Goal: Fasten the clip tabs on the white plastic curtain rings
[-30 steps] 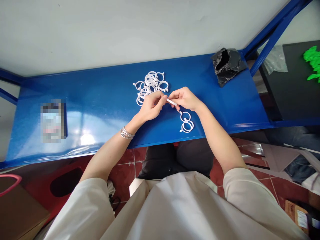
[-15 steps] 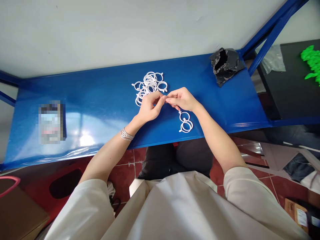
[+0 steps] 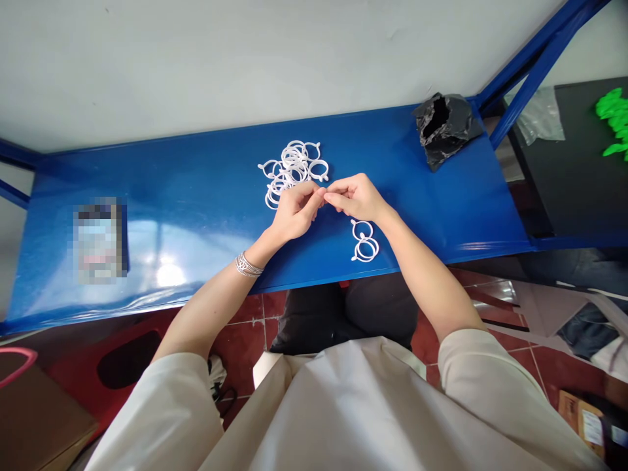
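A long blue metal bench (image 3: pixel 206 170) crosses the frame beneath a pale wall (image 3: pixel 245 59), with a red tiled floor (image 3: pixel 240 314) beyond its near edge. A seated person in a cream top (image 3: pixel 314 418) reaches both bare arms onto the bench's middle. At the far right, a black surface (image 3: pixel 554 170) carries a bright green heap of small pieces (image 3: pixel 613 111). On the bench's back right corner sits a crumpled black plastic bag (image 3: pixel 444 129), and a pixelated flat object (image 3: pixel 101 241) lies towards the left end.

At centre, a loose pile of white plastic rings (image 3: pixel 293 171) with small tabs lies just beyond the left hand (image 3: pixel 294 210), nearly against its knuckles. The right hand (image 3: pixel 356 198) meets it fingertip to fingertip in a narrow pinch; anything held there is hidden. Two more white rings (image 3: pixel 364 243) lie just below the right hand. A silver bracelet (image 3: pixel 248 265) circles the left wrist.
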Demonstrator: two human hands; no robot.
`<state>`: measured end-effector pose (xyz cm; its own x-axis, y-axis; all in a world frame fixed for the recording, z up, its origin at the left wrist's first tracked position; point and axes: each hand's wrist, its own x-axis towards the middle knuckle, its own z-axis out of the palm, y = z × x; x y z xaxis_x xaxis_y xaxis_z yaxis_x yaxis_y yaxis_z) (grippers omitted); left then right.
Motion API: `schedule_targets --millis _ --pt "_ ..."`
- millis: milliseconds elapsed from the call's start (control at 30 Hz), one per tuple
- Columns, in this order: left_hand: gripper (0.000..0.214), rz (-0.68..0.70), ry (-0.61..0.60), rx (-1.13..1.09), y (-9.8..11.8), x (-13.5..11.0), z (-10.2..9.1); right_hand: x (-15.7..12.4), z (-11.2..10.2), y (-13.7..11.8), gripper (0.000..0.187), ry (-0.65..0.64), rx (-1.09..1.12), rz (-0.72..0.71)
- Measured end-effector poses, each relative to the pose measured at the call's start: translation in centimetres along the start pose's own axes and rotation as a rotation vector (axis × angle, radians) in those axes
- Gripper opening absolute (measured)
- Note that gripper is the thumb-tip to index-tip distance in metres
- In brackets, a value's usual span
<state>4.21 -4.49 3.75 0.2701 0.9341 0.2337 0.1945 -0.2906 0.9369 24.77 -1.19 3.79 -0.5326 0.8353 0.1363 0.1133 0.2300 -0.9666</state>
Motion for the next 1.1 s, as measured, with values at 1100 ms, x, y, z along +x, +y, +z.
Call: schedule_targets --millis 1100 --pt "0.010 0.107 0.336 0.694 -4.8 1.6 -2.7 0.7 -1.1 2.1 0.022 0.330 -0.269 0.029"
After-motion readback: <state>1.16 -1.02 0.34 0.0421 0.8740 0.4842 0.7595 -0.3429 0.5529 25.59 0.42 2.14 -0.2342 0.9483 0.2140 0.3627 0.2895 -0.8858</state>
